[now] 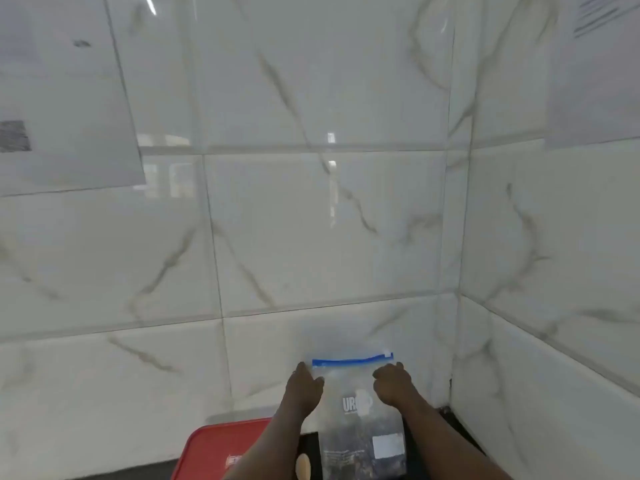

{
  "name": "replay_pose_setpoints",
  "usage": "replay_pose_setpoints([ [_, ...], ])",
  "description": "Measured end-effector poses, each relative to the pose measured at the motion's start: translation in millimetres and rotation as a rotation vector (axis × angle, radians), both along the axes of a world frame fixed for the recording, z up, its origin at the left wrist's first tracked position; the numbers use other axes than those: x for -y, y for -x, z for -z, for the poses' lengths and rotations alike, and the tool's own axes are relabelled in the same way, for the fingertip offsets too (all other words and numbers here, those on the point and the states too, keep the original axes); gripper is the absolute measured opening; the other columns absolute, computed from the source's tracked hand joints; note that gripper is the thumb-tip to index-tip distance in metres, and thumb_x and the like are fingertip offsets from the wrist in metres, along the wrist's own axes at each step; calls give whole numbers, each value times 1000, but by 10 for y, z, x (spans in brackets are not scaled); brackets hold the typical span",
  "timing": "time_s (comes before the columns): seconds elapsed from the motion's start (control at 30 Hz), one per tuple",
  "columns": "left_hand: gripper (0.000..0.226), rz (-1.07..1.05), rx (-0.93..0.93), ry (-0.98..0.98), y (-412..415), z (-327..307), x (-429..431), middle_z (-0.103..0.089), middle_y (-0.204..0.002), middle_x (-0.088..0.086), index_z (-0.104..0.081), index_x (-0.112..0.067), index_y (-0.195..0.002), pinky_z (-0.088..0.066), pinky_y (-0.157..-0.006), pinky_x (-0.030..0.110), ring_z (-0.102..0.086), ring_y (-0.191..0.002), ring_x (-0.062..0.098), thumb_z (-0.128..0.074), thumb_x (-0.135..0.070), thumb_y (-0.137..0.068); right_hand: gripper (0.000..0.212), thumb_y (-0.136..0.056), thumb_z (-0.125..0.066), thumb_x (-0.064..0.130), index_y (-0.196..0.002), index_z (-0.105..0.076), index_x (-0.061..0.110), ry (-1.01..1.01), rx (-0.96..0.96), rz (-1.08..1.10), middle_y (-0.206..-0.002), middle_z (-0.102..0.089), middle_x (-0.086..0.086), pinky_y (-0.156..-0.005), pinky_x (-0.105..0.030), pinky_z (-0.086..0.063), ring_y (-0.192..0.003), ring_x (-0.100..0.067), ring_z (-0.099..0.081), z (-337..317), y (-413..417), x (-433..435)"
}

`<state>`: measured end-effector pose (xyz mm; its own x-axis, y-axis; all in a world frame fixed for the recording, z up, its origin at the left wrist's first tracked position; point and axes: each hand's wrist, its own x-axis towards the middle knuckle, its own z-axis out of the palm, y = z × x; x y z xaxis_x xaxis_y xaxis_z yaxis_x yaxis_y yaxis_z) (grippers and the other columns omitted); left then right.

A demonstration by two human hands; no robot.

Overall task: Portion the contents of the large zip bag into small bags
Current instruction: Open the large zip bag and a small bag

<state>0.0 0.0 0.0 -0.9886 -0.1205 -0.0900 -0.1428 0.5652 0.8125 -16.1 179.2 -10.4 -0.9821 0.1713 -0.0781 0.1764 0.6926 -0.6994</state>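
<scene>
Low in frame at 6 o'clock, held upright: large zip bag [360, 407], blue zip strip [351, 361] on top. Gripped at its 9 o'clock edge by left hand [306, 384], at 3 o'clock by right hand [391, 384], both curled round it. Red tray [218, 445] at 7 o'clock.

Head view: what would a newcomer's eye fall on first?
Low at centre, a clear plastic zip bag with a blue seal strip is held upright, gripped near its top by the left hand and right hand. A red plastic tray lies at lower left. Glossy white marble-veined wall tiles fill the rest.
</scene>
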Motion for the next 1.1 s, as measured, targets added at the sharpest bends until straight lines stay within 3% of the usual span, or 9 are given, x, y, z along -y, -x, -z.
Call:
replay_pose_setpoints([
  [0.07,64,-59,59,-168,97,96,-67,-43,-138,14,-28,-4,-138,-37,-102,30,-44,-125,29,-58,-30,-88,41,-97,-42,12,-137,-49,14,102,36,26,-146,-41,-9,-110,-28,-34,-129,-25,-42,-8,21,-103],
  [0.17,67,-148,56,-362,255,252,-190,-54,-126,13,-43,-6,-129,-43,-99,36,-53,-114,29,-72,-37,-77,43,-89,-56,0,-130,-56,10,428,87,50,-135,-52,-16,-104,-35,-44,-114,-27,-55,82,91,-257],
  [0.27,34,-234,-96,-404,278,242,-265,-61,-105,7,-55,-10,-107,-45,-84,30,-57,-97,25,-70,-26,-81,36,-84,-63,-2,-118,-64,9,610,32,117,-126,-58,-18,-103,-40,-45,-114,-31,-56,202,170,-302],
  [0.4,7,-241,-258,-484,206,138,-296,-68,-87,9,-66,-10,-91,-49,-68,29,-64,-74,20,-65,-10,-84,18,-77,-71,-2,-79,-64,14,828,-121,211,-107,-65,-21,-98,-46,-48,-98,-31,-62,215,170,-308],
  [0.5,4,-229,-243,-549,78,109,-286,-68,-77,9,-68,-6,-87,-53,-66,32,-64,-69,20,-65,-8,-85,24,-76,-73,0,-75,-54,15,834,-219,319,-95,-64,-22,-85,-47,-52,-81,-27,-60,186,75,-338],
  [0.57,4,-210,-248,-581,-25,48,-281,-69,-78,12,-68,-8,-84,-54,-62,27,-65,-71,20,-64,-9,-85,27,-76,-74,1,-84,-52,16,878,-265,372,-90,-63,-19,-81,-46,-53,-77,-26,-60,94,-10,-371],
  [0.7,6,-180,-277,-628,-326,-151,-187,-69,-76,8,-64,-12,-81,-55,-66,29,-66,-69,16,-63,-11,-87,26,-79,-73,4,-103,-65,10,905,-325,305,-77,-65,-10,-78,-38,-54,-68,-22,-61,-163,-203,-368],
  [0.8,5,-164,-330,-656,-522,-313,-79,-69,-79,11,-64,-11,-82,-56,-66,30,-66,-70,17,-62,-12,-87,9,-81,-72,6,-85,-68,13,874,-410,246,-72,-65,-10,-77,-34,-54,-62,-18,-60,-414,-395,-289],
  [1.1,11,-148,-473,-582,-1129,-541,600,-64,-77,9,-64,-8,-80,-54,-52,23,-61,-63,16,-57,-4,-88,20,-81,-71,5,-68,-60,16,693,-469,141,-68,-64,-8,-64,-22,-52,-56,-13,-60,-800,-1106,280],
])
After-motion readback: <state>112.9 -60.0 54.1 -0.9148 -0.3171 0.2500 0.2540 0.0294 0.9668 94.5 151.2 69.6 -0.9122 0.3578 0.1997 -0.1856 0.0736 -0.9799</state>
